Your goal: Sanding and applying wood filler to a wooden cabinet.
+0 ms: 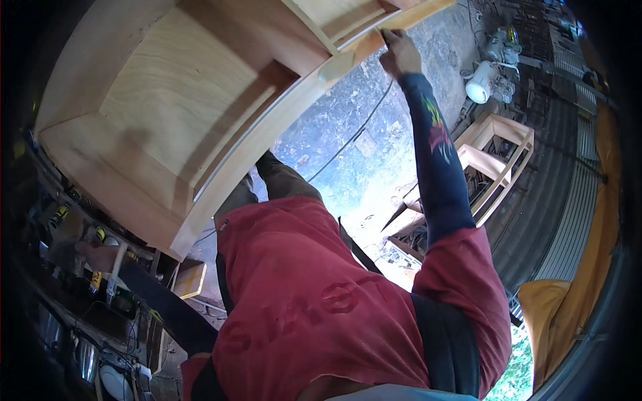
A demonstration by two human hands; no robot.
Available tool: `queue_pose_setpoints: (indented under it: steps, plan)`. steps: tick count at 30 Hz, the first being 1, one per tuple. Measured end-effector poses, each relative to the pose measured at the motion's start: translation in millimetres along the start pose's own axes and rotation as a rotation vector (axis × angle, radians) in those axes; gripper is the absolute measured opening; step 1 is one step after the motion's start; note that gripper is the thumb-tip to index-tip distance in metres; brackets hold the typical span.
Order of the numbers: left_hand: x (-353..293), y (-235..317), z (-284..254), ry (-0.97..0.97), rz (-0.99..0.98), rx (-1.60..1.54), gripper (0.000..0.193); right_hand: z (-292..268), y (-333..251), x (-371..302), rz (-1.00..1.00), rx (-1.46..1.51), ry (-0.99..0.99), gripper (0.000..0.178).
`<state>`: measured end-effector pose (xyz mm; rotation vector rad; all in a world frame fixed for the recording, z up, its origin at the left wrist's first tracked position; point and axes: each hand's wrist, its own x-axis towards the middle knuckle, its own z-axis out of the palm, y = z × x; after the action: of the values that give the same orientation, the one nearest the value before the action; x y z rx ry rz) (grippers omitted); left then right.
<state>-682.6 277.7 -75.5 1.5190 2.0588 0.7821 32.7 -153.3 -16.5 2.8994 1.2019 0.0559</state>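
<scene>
While the right hand (400,53) is stretched out, its fingers (394,35) are curled shut on the edge of a pale wooden door panel (180,100), whose long axis runs diagonally from lower left to upper right above the dusty floor (361,154).

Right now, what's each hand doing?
Right hand: closed, pressing something small against the wooden panel's edge; what it is cannot be told.
Left hand: not in view.
</scene>
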Motion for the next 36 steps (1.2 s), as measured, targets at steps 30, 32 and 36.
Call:
queue_pose_setpoints:
  steps: [30,32,36]
  plan:
    - [60,-125,127,-0.437,-0.019,-0.146,0.070,14,-404,-218,0.078,0.279,0.246,0.054]
    - [5,-51,93,-0.517,-0.038,0.124,0.066,-13,-422,-264,0.112,0.206,0.070,0.056]
    - [-6,-19,70,-0.501,-0.054,0.422,0.062,-27,-323,-195,0.149,-0.003,0.080,0.054]
